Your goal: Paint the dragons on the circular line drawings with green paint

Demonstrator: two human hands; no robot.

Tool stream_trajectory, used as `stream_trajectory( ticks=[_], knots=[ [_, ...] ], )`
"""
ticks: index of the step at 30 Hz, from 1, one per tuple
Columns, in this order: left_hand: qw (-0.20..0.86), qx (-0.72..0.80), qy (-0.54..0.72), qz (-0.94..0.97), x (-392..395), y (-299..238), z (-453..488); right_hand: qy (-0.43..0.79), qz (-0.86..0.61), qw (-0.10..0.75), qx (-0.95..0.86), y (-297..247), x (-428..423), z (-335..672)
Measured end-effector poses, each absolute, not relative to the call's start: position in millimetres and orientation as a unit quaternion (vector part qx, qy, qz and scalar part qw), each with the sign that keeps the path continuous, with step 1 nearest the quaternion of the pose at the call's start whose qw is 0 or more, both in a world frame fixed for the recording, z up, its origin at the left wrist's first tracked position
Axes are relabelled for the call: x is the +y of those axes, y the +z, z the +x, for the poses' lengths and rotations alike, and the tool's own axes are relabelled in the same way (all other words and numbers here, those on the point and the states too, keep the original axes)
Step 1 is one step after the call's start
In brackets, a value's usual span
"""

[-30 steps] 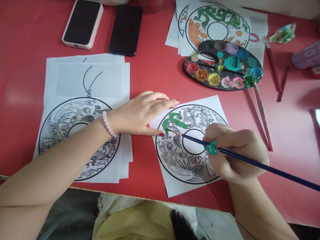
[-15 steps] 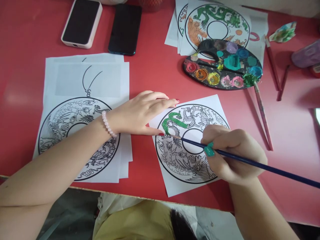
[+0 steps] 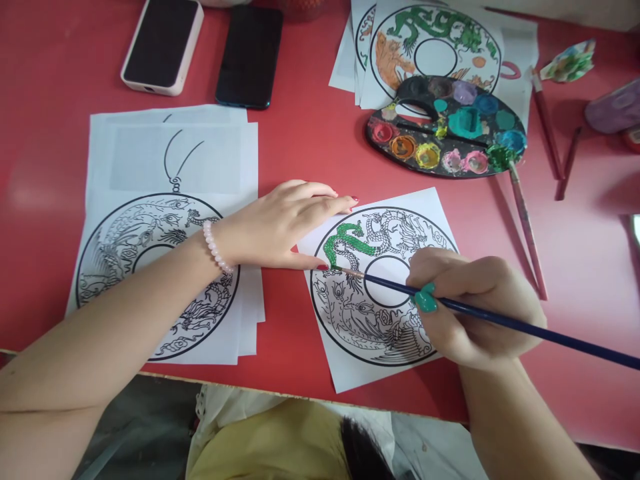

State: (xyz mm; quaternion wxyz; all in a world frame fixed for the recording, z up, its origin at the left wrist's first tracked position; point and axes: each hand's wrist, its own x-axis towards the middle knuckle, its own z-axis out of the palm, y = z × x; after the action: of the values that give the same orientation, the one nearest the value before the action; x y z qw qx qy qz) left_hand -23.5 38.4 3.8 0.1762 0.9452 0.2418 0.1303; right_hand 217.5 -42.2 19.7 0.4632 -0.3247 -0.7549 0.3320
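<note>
My right hand (image 3: 475, 307) is closed around a blue-handled paintbrush (image 3: 505, 319). The brush tip touches the lower end of a green-painted dragon (image 3: 353, 239) on a small printed sheet (image 3: 340, 377) with a ring-shaped design. Most of the ring is bare black outline, with a phoenix in its lower part. My left hand (image 3: 283, 223) lies flat with fingers spread, its fingertips on the sheet's left edge, thumb near the brush tip. A pink bead bracelet (image 3: 215, 247) circles the left wrist. Beneath my left forearm is a stack of larger printed sheets (image 3: 245, 287).
A black paint palette (image 3: 400, 150) with several colours stands behind the sheet, a paintbrush (image 3: 529, 230) leaning on it. Painted sheets (image 3: 345, 73) lie behind it. Two phones (image 3: 163, 43) (image 3: 250, 57) lie at back left. More brushes (image 3: 547, 127) and a purple container (image 3: 615, 107) are at right.
My right hand has shifted slightly to the right with the paintbrush, the tip staying near the dragon's lower end. My left hand stays in place.
</note>
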Motion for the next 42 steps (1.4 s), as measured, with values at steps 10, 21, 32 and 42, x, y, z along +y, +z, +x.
stream_trajectory(
  ticks=[10, 21, 32, 42],
  knots=[
    [0.175, 0.245, 0.123, 0.946, 37.8, 4.3, -23.5, 0.337, -0.321, 0.463, -0.755, 19.2, -42.5, 216.8],
    [0.179, 0.243, 0.125, 0.945, 37.9, 4.4, -23.9, 0.332, -0.314, 0.451, -0.767, 22.1, -41.7, 215.6],
    [0.176, 0.245, 0.117, 0.946, 37.7, 5.2, -23.3, 0.312, -0.308, 0.464, -0.769, 21.9, -42.5, 216.1],
    [0.179, 0.244, 0.119, 0.946, 38.0, 4.9, -23.2, 0.312, -0.308, 0.467, -0.768, 25.0, -40.6, 214.7]
  ],
)
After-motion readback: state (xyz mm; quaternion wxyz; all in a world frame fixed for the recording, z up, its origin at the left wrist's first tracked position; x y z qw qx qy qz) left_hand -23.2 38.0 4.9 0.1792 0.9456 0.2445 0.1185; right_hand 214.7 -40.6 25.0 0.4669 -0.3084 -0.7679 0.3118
